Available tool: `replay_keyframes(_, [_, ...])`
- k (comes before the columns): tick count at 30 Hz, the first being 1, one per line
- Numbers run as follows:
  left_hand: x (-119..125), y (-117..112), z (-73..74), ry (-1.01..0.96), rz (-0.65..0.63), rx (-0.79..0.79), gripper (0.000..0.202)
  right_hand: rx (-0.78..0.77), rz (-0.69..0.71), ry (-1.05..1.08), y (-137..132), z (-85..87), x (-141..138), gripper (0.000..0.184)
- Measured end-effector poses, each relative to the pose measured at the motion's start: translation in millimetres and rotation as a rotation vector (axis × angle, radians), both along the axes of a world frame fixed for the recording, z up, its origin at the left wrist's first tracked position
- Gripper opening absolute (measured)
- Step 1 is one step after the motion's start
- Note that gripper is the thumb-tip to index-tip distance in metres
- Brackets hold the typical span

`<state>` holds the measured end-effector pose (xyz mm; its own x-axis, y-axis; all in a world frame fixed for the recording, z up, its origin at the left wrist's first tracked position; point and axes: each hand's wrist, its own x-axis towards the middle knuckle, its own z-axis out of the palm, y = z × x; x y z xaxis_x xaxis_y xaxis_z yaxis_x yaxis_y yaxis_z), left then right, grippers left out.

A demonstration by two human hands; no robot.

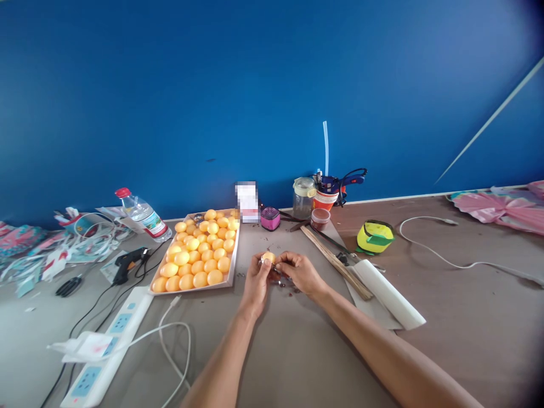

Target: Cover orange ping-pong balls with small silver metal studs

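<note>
Both my hands meet over the middle of the brown table [459, 334]. My left hand [257, 280] pinches a small orange ball [268, 258] at its fingertips. My right hand [300, 272] is closed beside it, fingertips touching the ball's right side; what it holds, if anything, is too small to make out. Small dark bits [289, 289] lie on the table just under the hands. A white tray [233, 266] filled with several orange balls [199, 255] sits to the left of my left hand.
A white power strip [106, 345] with cables, a black glue gun [127, 262] and a water bottle [144, 218] lie at left. Jars, a cup of tools [327, 195], wooden sticks [335, 260], a white roll [389, 294], a yellow-green object [374, 237] and a white cable [450, 260] are at right.
</note>
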<state>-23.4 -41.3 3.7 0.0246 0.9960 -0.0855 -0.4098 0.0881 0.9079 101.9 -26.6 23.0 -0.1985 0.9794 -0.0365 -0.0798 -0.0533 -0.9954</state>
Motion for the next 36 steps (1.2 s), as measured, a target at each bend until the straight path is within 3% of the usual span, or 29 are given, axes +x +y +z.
replay_keyframes(5, [0.8,-2.8,1.5,0.074,0.002,0.025,0.040,0.002,-0.004,-0.066,0.2,-0.6,1.0,0.008])
replay_keyframes(12, [2.3,-4.5,2.3,0.123,-0.009,0.078,0.036,-0.032,0.038,0.062,3.2,-7.7,3.1,0.014])
replay_keyframes(19, [3.4,-5.3,2.1,0.213,0.022,0.074,0.040,-0.058,-0.005,-0.040,1.3,-6.0,1.2,0.016])
replay_keyframes(27, [4.4,-1.8,2.1,-0.023,-0.016,0.001,0.032,0.002,0.070,0.065,8.9,-6.8,10.1,0.028])
replay_keyframes(29, [1.9,0.2,5.3,-0.122,-0.016,-0.039,0.031,0.095,0.066,-0.078,12.0,-7.7,16.0,0.026])
replay_keyframes(33, [-3.7,2.5,12.3,-0.254,-0.016,-0.110,0.033,0.413,-0.036,-0.666,12.3,-11.0,22.5,0.016])
replay_keyframes(36, [-5.1,1.9,15.5,-0.303,-0.044,-0.105,0.034,0.535,-0.012,-1.042,7.6,-14.6,21.5,0.019])
